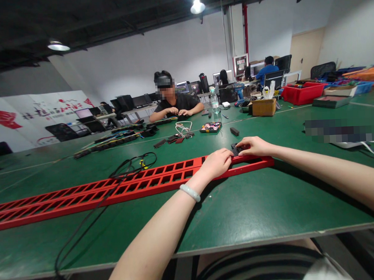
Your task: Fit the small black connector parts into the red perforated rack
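A long red slotted frame lies across the green table, from the left edge to right of centre. Near its right end, both hands meet at a small black part. My left hand, with a pale bracelet on the wrist, rests over the frame, its closed fingertips against the part's left side. My right hand pinches the part from the right. The part's lower side is hidden by the fingers. Just behind it lies a small dark block.
A black cable crosses the frame at the left. Behind are a small tray, a bottle, a cardboard box and a red bin. A person sits across the table beside wired strips.
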A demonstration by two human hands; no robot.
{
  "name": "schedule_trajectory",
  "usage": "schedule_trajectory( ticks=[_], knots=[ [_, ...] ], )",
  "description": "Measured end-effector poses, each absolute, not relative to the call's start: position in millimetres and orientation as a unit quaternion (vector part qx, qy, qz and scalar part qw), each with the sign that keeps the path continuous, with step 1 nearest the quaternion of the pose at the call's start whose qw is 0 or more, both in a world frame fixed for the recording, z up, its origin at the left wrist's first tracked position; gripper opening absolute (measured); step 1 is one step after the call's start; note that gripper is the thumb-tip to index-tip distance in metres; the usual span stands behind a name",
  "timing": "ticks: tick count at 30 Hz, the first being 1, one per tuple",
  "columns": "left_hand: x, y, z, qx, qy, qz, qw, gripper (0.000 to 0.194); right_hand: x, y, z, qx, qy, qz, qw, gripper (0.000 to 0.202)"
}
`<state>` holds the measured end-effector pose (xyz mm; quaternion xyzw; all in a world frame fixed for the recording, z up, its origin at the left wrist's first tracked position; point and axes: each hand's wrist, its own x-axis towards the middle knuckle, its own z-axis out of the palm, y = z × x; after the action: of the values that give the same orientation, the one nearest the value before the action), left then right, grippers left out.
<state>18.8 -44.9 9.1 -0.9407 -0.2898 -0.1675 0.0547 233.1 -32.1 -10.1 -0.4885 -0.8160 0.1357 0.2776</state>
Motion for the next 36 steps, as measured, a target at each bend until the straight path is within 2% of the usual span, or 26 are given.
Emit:
schedule_trajectory(
  ticks=[13,22,36],
  knots=[
    [18.4,-44.3,7.4,-0.941,-0.287,-0.172,0.056,0.023,237.5,-28.0,-12.8,-0.472,-0.825,0.157,0.269,0.045],
    [18.6,-45.1,8.3,-0.940,-0.287,-0.173,0.057,0.023,236.3,-28.4,-13.6,-0.467,-0.808,0.200,0.300,0.045],
    [18.8,-45.8,9.0,-0.940,-0.291,-0.170,0.058,0.023,234.0,-30.5,-11.4,-0.490,-0.806,0.178,0.280,0.042]
  ],
)
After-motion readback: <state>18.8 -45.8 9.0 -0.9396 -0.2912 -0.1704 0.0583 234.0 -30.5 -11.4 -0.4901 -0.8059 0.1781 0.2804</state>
